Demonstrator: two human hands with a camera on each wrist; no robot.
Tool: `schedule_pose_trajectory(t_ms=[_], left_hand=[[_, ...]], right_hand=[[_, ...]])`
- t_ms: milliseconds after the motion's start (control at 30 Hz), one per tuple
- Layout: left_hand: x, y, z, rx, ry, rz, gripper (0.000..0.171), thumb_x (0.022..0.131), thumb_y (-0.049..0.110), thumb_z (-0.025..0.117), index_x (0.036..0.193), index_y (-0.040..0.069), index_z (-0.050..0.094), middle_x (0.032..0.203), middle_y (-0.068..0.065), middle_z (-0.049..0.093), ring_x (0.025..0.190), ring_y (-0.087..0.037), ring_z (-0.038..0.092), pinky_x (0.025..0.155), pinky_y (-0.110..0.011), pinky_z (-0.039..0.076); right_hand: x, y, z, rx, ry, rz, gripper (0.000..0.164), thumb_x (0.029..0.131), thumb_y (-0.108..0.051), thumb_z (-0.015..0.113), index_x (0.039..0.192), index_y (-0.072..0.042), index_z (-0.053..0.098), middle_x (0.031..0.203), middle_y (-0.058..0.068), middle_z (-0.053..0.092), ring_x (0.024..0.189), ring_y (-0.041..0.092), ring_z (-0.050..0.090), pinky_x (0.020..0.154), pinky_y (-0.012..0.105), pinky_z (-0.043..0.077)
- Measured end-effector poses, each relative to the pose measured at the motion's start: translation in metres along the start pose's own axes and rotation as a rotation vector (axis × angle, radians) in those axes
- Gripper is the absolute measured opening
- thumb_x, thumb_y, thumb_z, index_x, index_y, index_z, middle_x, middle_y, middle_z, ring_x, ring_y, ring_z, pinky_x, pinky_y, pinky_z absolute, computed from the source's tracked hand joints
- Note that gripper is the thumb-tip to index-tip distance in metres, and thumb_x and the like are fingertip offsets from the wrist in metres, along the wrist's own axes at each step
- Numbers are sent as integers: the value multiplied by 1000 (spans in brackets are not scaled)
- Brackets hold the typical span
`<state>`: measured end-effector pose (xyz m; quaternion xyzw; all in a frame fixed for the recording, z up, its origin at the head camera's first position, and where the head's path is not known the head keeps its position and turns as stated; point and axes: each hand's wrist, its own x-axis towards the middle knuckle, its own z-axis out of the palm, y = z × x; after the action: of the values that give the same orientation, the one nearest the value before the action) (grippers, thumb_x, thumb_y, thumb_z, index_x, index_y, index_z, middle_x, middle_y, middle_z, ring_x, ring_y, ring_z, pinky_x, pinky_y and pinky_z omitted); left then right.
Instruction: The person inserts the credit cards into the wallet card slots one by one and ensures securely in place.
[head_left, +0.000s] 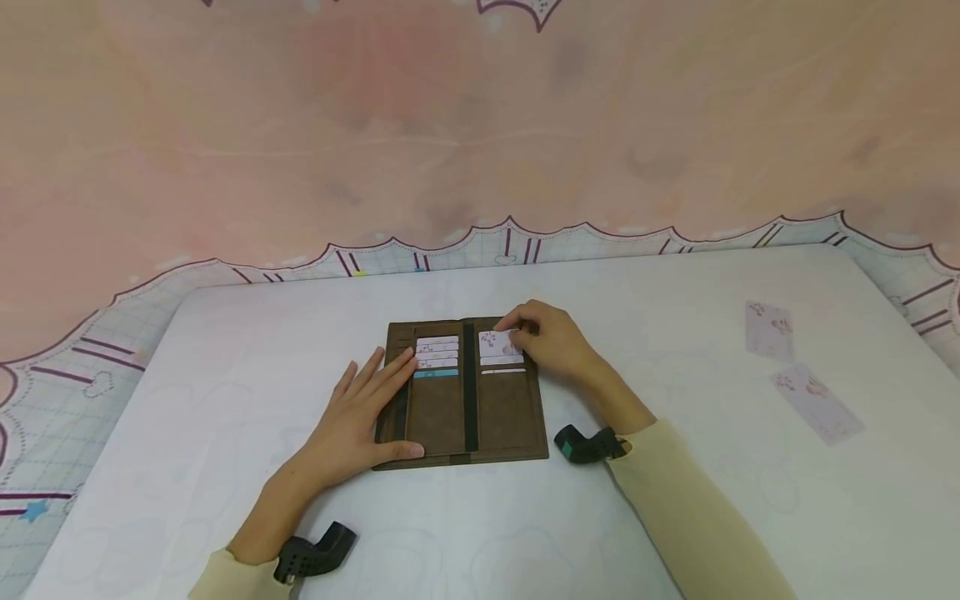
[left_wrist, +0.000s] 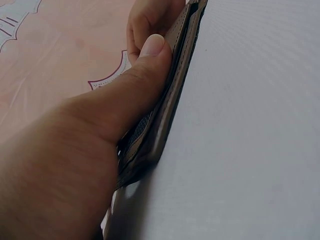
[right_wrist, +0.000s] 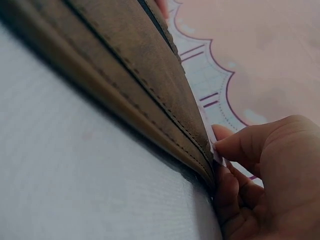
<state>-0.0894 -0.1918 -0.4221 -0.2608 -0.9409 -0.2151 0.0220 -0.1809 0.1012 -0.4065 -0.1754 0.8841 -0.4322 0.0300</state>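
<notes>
A brown wallet (head_left: 435,417) lies unfolded on the white table. My left hand (head_left: 348,425) rests on its left half with fingers spread and fairly straight; in the left wrist view the thumb (left_wrist: 135,80) presses the wallet's near edge (left_wrist: 167,115). White patterned cards (head_left: 437,350) and a blue-edged one (head_left: 435,374) fill slots on the left half. At the upper right slots, my right hand (head_left: 558,342) pinches a white card with a pink flower print (head_left: 492,342). In the right wrist view the card's edge (right_wrist: 218,156) shows between thumb and fingers, beside the wallet's stitched side.
On the right of the table (head_left: 645,300) lie two pale flower-printed cards, an upper one (head_left: 768,329) and a lower, tilted one (head_left: 817,404). Behind the table hangs a pink cloth (head_left: 450,125) with a scalloped border. Black wrist cameras (head_left: 315,552) sit on both wrists.
</notes>
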Motion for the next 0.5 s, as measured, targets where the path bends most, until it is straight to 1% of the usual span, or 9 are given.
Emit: schedule_pose_trajectory(t_ms=[233,500], left_hand=[[1,1,-1,-2,-7,-7,105,70,60,75,153,18,25,158,-1,21,145,-32,5,113,-55,-2],[1,2,-1,1,-11,-21,106,69,60,75,153,19,25,158,-2,22,145,-32,5,113,-55,-2]], right_hand=[[-2,0,-1,-1,-12,-34,16,91,-8,60,100,-13,72,98,1,61,86,19,50,76,34,42],[-2,3,-2,6,-27,-58,11,94,-19,62,96,-14,72,95,-1,61,85,18,51,76,34,42]])
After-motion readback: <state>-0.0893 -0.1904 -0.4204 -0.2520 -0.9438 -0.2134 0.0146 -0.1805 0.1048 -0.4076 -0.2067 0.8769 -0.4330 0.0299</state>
